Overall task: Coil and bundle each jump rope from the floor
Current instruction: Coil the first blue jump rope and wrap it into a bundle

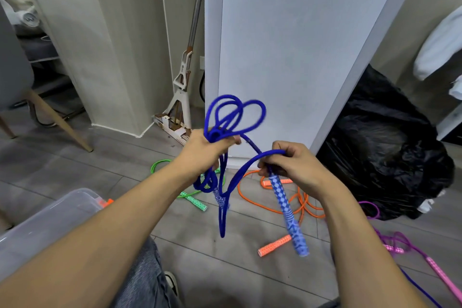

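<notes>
Left hand [208, 150] clutched blue rope [235, 117] loops; right hand [290, 162] pinched cord above handle [287, 207]. Risk: loose grip could let loops spring apart.

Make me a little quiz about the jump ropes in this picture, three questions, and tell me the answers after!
1. True or false: both hands are holding the blue rope.
2. Which rope lies on the floor nearest the black bag? A) green B) pink C) orange
3. Fill in: the blue handle hanging down is gripped at its top by the ___ hand.

Key:
1. True. The left hand bunches the loops and the right hand grips the handle's top.
2. B. The pink rope lies right below the bag; the orange rope and green rope lie further left.
3. Right.
</notes>
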